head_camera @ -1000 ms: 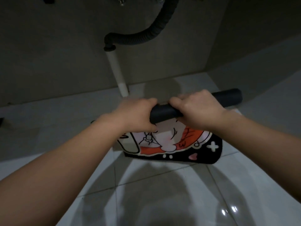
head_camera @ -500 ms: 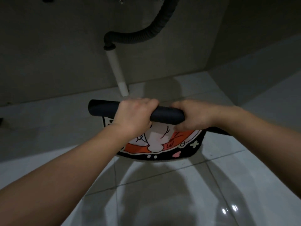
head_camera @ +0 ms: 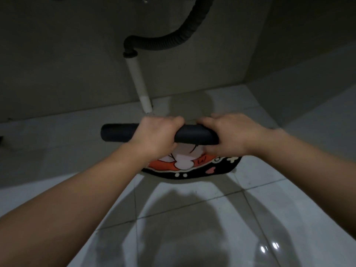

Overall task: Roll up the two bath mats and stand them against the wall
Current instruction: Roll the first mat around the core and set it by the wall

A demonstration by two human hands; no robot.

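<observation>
Partly rolled bath mat (head_camera: 194, 134), held over the tiled floor (head_camera: 192, 218) before the back wall (head_camera: 57, 64). The left hand (head_camera: 154, 135) and right hand (head_camera: 231, 133) curl over the dark roll from above, side by side, both grasping it. The unrolled cartoon-printed part spreads below them. Small dark marks on its orange band are too blurred to read. The roll's long axis runs left to right, roughly parallel to the wall: the left end projects past the left hand, the right end lies under the right hand. A white drain pipe (head_camera: 138, 83) stands behind
</observation>
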